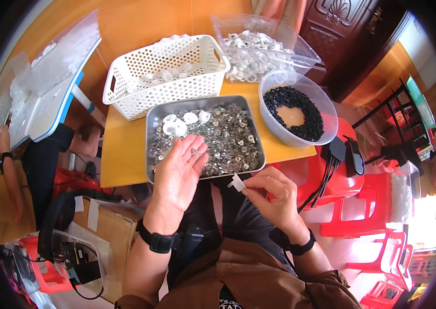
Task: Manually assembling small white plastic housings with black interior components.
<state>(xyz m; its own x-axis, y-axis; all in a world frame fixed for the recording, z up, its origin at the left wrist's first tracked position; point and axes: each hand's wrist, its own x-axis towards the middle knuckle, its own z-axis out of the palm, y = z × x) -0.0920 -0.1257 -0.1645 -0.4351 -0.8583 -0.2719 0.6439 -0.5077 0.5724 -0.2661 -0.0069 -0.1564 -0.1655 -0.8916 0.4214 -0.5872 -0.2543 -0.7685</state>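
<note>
Head view: left hand [179, 167] is held palm up over the near left part of the metal tray [149, 136], fingers extended, nothing clenched. Small metallic pieces [195, 152] are carried loose on the fingers; exact count can't be told. White plastic part [237, 183] is pinched between thumb and fingers of right hand [273, 191], just off the tray's near right corner; prongs are pointed toward the left hand.

Tray is filled with small metal parts [233, 136]; a few white discs [176, 127] are grouped at its far left. Tray is set on the yellow table [125, 157]. Behind it, white perforated basket [176, 90] is placed, loosely stocked with whitish pieces. Clear container [305, 55] at back is heaped with white parts [259, 44]. Clear round tub [331, 123] is placed right of the tray, black bits [311, 113] ringed around its bare middle. Black cables [326, 172] are draped over a red stool [346, 188]. At far left, a co-worker's hand [3, 140] is seen beside a blue-edged white tray [55, 110].
</note>
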